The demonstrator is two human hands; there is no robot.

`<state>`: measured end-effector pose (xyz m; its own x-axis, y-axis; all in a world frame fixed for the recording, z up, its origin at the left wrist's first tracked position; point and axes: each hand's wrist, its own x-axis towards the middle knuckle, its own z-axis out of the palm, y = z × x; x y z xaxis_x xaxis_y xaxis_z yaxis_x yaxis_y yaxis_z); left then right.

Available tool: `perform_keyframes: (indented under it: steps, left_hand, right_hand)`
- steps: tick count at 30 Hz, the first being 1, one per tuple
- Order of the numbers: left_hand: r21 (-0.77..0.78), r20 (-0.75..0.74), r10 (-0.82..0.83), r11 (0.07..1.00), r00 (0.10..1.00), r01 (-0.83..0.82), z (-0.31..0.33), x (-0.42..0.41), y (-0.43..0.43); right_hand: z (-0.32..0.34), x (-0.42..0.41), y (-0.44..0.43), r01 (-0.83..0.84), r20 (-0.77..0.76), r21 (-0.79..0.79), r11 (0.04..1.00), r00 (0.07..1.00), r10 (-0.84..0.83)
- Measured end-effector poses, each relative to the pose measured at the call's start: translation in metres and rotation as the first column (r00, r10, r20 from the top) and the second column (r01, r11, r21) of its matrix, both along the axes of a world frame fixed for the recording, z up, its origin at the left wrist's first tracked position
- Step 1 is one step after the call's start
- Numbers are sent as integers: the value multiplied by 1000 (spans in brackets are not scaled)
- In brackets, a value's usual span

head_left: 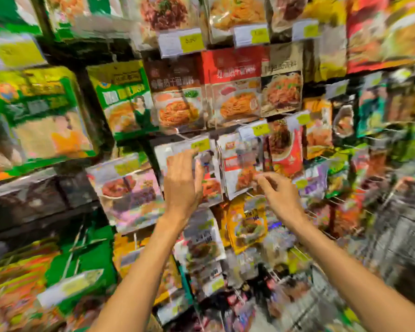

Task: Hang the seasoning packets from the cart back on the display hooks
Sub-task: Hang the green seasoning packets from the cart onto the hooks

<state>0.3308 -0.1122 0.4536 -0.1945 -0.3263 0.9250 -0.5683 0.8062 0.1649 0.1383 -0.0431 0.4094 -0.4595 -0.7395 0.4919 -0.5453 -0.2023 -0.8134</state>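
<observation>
- Both bare arms reach up from the bottom of the view to a wall of hanging seasoning packets; much of the scene is smeared by motion blur, worst at the edges.
- The left hand [183, 185] is raised with fingers spread and loose, its fingertips against the front of a white packet [210, 173] that hangs in the middle row. It closes on nothing that I can see.
- The right hand [277, 196] is just beside it, fingers bent toward the lower corner of a second white packet [241, 168] with a red band. Whether the fingers pinch that corner or only touch it cannot be told through the blur.
- These two white packets hang side by side, touching or nearly so, each under a yellow price tag [201, 144].
- Right of them hangs a red packet [286, 149], partly tucked behind the second white one.
- In the row above, four packets can be counted in a line: a green one [124, 97], a brown one [176, 92], a red-topped one [235, 87] and a dark one [282, 89].
- Three white-and-yellow price labels [182, 41] sit along the rail above that row.
- Below the hands hang a yellow packet [247, 224] and a pale one [203, 240], crowding the space under the wrists.
- Left of the left arm is a pink-and-white packet [130, 190].
- Large green bags [41, 111] fill the far left shelves.
- Wire hooks [302, 255] stick out at lower right, near the right forearm.
- The cart cannot be made out.
</observation>
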Motion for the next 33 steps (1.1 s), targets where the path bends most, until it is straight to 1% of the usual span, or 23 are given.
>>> perform_keyframes:
  steps: [1,2,4,5,7,8,10,11,12,13,14,15,16,17,19,20,23,24,26,29,30,31,33]
  left_hand:
    - [148,-24,-80,986,996,83,-24,-24,12]
    - [291,-45,-150,944,988,156,-48,-47,23]
    - [535,-30,-258,812,966,234,-97,-90,42]
    - [619,-3,-311,746,950,246,-120,-111,52]
    - [746,35,-429,612,903,262,-162,-147,69]
    - [792,55,-482,555,874,256,-181,-162,78]
    - [838,105,-574,491,812,238,-215,-192,93]
    - [891,117,-641,405,759,205,-229,-204,100]
    - [894,199,-670,423,715,148,-246,-215,104]
    - [872,268,-682,472,680,130,-264,-227,108]
    - [911,292,-742,407,603,60,-281,-237,114]
    - [918,310,-775,395,550,39,-304,-245,117]
    - [908,331,-773,418,542,42,-330,-254,116]
    - [915,335,-777,404,533,13,-354,-259,116]
    - [956,283,-820,285,497,-75,-393,-264,118]
    - [961,273,-835,255,477,-104,-411,-265,119]
    - [932,347,-850,266,397,-246,-464,-264,114]
    - [908,392,-852,297,348,-295,-481,-263,111]
    - [843,492,-846,404,207,-356,-512,-260,105]
    - [728,615,-787,591,-48,-347,-547,-255,100]
    - [700,636,-766,622,-90,-350,-554,-255,100]
    - [673,656,-744,654,-128,-346,-562,-256,100]
    - [630,690,-703,700,-172,-335,-573,-259,103]
  right_hand:
    - [-22,-16,17,36,29,53,998,999,-38]
    - [-44,-31,35,78,60,109,991,995,-85]
    - [-88,-58,70,164,129,209,964,973,-193]
    - [-109,-69,88,204,163,254,945,954,-250]
    - [-150,-89,124,278,183,362,890,915,-361]
    - [-170,-98,140,305,189,420,855,892,-411]
    - [-208,-113,170,352,216,522,777,827,-520]
    - [-226,-119,184,384,220,560,734,785,-579]
    - [-244,-123,196,421,219,595,685,735,-642]
    - [-261,-125,208,452,209,634,627,681,-702]
    - [-278,-127,218,474,192,675,565,627,-755]
    - [-295,-127,227,484,178,710,511,580,-795]
    - [-312,-127,235,489,170,734,472,541,-824]
    - [-329,-126,242,489,165,752,443,512,-843]
    - [-363,-121,253,469,148,796,381,461,-875]
    - [-380,-119,257,461,134,816,349,435,-890]
    - [-426,-105,265,430,117,861,273,355,-928]
    - [-443,-101,267,401,104,886,232,316,-943]
    - [-476,-92,270,325,64,935,141,237,-969]
    - [-511,-81,270,172,-6,985,23,164,-986]
    - [-520,-79,269,135,-13,991,6,141,-990]
    - [-528,-77,267,129,-13,992,-1,93,-996]
    - [-539,-77,265,153,-34,988,-37,-22,-999]
